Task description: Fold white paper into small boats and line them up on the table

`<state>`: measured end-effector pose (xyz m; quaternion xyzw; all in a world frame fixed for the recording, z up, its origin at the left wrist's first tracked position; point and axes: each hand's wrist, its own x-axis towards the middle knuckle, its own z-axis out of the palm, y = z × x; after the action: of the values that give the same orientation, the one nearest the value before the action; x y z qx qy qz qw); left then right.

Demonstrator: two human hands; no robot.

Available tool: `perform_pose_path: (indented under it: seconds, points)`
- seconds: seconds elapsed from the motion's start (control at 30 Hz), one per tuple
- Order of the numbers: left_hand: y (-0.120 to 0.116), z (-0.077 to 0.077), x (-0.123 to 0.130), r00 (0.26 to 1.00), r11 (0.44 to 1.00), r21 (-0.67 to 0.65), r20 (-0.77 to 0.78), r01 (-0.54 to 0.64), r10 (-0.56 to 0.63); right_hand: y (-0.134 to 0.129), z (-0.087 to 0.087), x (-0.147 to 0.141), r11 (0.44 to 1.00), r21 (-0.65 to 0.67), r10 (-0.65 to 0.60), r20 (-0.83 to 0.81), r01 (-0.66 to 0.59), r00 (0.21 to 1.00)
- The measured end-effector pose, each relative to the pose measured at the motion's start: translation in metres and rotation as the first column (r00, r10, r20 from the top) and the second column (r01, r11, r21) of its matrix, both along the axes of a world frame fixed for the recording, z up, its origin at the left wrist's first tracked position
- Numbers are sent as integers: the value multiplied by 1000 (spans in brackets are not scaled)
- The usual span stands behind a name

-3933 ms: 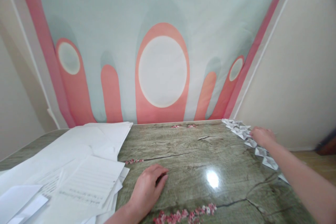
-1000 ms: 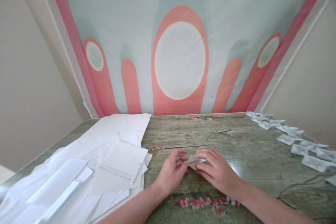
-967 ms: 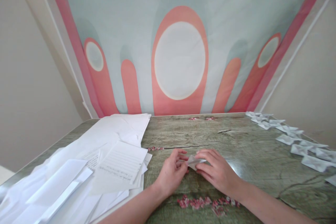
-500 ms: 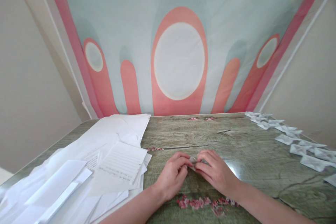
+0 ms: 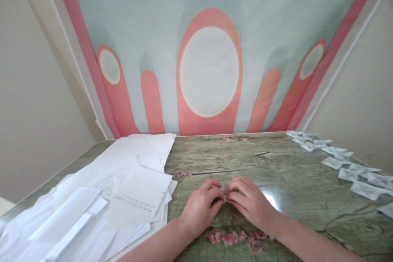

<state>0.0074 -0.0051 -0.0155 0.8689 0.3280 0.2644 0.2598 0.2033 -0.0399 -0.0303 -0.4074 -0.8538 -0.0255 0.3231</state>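
Observation:
Near the front middle of the wood-patterned table, a small folded piece of white paper (image 5: 225, 191) is pinched between my two hands, mostly covered by the fingers. My left hand (image 5: 205, 204) has its thumb and fingers closed on the paper's left side. From the right, my right hand (image 5: 250, 201) grips the other side with bent fingers. The fingertips of both hands nearly meet. How the paper is folded cannot be made out.
A spread of loose white sheets (image 5: 144, 147) covers the table's left side, some with writing (image 5: 143, 192). Several folded paper boats (image 5: 334, 163) stand in rows along the right edge. Pink flowers (image 5: 230, 237) are printed on the wooden tabletop (image 5: 215, 155). Behind rises a patterned wall panel (image 5: 210, 125).
The fingers have shifted slightly around the small paper, which now shows less between them. My left thumb has moved closer to the right fingertips. The sheets and boats have stayed put.

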Motion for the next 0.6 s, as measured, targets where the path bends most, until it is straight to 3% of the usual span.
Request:
perform_pose_path:
  seconds: [0.6]
  points:
    - [-1, 5, 1, 995, 997, 56, -83, 52, -47, -3, 6, -7, 996, -92, 5, -18, -7, 1000]
